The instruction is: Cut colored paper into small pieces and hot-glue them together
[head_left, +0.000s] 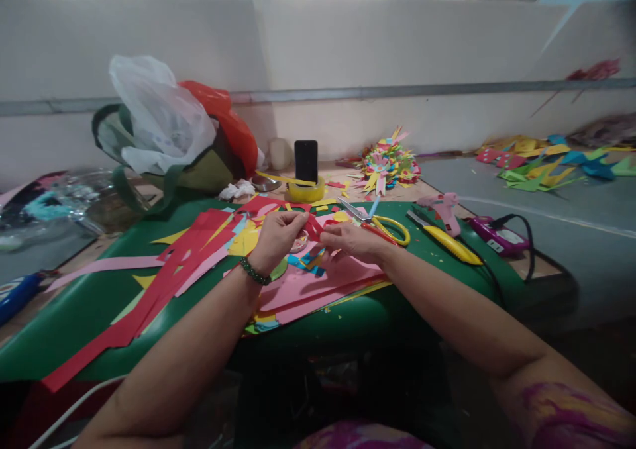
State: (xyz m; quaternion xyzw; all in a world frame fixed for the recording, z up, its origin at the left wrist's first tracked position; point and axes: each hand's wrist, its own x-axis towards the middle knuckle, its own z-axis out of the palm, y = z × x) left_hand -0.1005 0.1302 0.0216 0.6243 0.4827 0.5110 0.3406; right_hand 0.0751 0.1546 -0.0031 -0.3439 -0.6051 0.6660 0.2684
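Between my two hands is a small strip of red paper (313, 227), held just above the pile of paper. My left hand (278, 237), with a dark beaded bracelet at the wrist, pinches its left end. My right hand (350, 240) has its fingers closed on the right end. Below them lie pink paper sheets (308, 297) with small blue paper strips (312, 263) on top. Scissors with yellow and red handles (392, 230) rest just beyond my right hand. Long red paper strips (183, 270) spread out left of my left hand.
A green mat (412, 290) covers the table. On the right are a yellow utility knife (450, 244), a pink glue gun (447, 210) and a purple power box (499, 235) with a cord. Behind stand a phone (306, 161), a tape roll (305, 191), paper flowers (385, 164) and a bag (209, 167).
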